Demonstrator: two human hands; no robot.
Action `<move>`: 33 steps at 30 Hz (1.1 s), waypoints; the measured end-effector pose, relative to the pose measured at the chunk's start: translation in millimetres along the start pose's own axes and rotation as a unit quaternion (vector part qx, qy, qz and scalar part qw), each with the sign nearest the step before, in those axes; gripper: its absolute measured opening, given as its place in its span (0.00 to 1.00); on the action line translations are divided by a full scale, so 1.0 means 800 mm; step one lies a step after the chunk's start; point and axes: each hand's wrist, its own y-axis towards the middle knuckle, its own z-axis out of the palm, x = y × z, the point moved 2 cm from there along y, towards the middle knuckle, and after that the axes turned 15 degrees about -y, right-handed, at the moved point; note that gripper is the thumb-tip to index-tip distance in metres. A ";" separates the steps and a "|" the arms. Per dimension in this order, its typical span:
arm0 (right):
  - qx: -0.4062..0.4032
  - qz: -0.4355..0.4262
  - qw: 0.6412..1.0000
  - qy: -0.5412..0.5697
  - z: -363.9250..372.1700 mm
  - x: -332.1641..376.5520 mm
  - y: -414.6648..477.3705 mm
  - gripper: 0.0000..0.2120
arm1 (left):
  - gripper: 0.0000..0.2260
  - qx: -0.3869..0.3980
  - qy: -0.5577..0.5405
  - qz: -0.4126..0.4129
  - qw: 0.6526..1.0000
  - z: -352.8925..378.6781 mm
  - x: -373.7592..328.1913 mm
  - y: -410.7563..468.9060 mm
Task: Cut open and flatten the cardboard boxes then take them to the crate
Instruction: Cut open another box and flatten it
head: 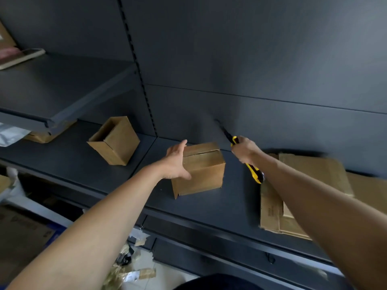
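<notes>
A closed brown cardboard box (pixel 204 173) stands on the dark shelf (pixel 88 164) in the middle of the view. My left hand (pixel 177 162) lies against the box's left side with straight fingers and the thumb spread low. My right hand (pixel 246 150) grips a yellow and black utility knife (pixel 254 171) just right of the box, with the blade pointing up and left, clear of the cardboard. A second box (pixel 115 140), open on one side, sits further left on the same shelf.
Flattened cardboard sheets (pixel 310 185) lie stacked on the shelf at the right. A higher shelf (pixel 52 88) juts out at upper left with more cardboard beneath it. Scraps and a blue-edged box lie on the floor at lower left.
</notes>
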 end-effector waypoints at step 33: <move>-0.029 -0.283 0.684 -0.672 -0.038 0.148 -0.051 0.07 | 0.53 -0.010 -0.079 -0.010 0.997 -0.012 0.019 0.007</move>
